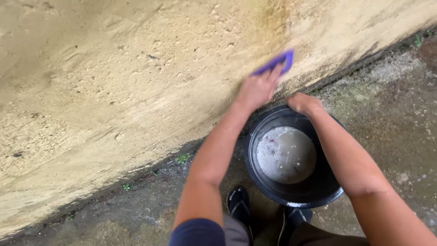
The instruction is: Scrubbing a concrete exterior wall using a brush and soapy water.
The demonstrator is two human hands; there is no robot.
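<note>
My left hand (pixel 258 88) presses a purple brush (pixel 277 62) against the rough yellow wall (pixel 114 82), next to a dark stained streak. The hand and brush are blurred. My right hand (pixel 302 103) is closed over the far rim of a black bucket (pixel 273 193) that stands on the ground at the foot of the wall. Cloudy, soapy water (pixel 286 155) fills the bucket's bottom.
The wall's base is darkened with grime along its edge (pixel 150 166). Wet, mossy concrete ground (pixel 391 123) stretches to the right. Small green weeds (pixel 183 158) grow at the wall's foot. My feet in black sandals (pixel 239 205) stand just before the bucket.
</note>
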